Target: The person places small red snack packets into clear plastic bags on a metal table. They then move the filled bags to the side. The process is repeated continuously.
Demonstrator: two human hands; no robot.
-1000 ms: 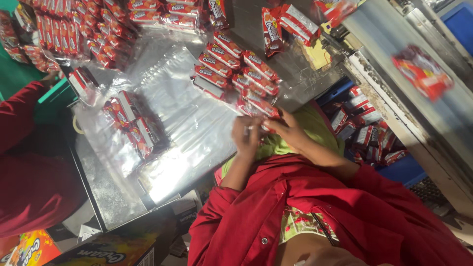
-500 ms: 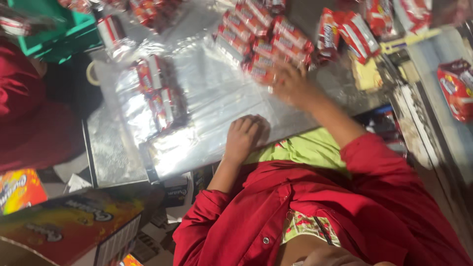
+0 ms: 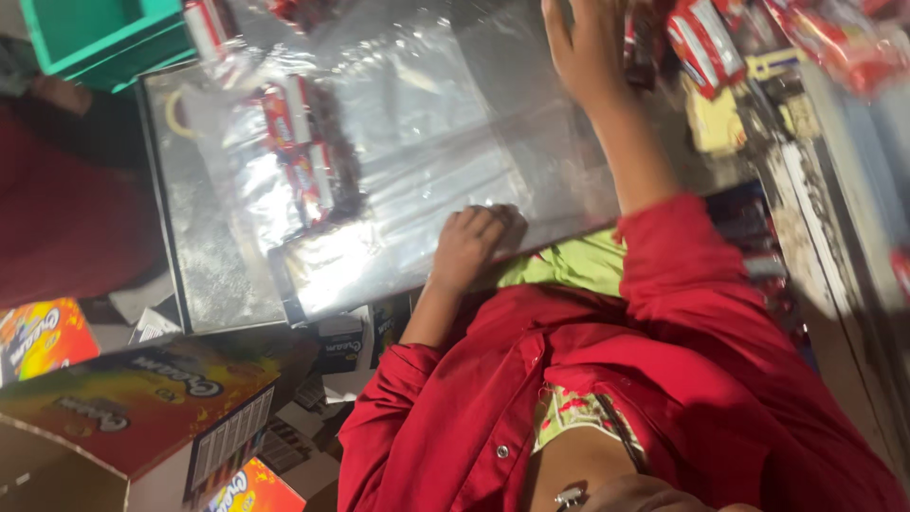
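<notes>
The left hand (image 3: 471,245) rests with its fingers curled, knuckles up, on the near edge of the clear plastic sheet (image 3: 417,180) that covers the metal surface (image 3: 194,275); its grip is closed loosely on itself rather than on any object, and it seems placed there to pin the sheet flat, since the film is wrinkled and glossy and would likely slide otherwise. The right hand (image 3: 583,47) is stretched far forward with fingers spread and straight, grip apart and holding nothing, its fingertips just beside the red snack packets (image 3: 697,38) heaped at the far right; whether it touches them cannot be told, as that corner is blurred. A short row of red packets (image 3: 294,152) lies well apart from both hands, on the left part of the sheet, beside a yellowish ring-shaped object (image 3: 175,114) near the surface's corner. A green bin (image 3: 104,38) stands at the far left corner; another person's red sleeve (image 3: 76,218) borders the left side. Below the surface's edge sit orange cardboard cartons (image 3: 123,408), close to the wearer's red coat (image 3: 607,379). Between the right hand and the left row nothing stands but bare film; the outstretched forearm itself crosses the sheet's right portion.
</notes>
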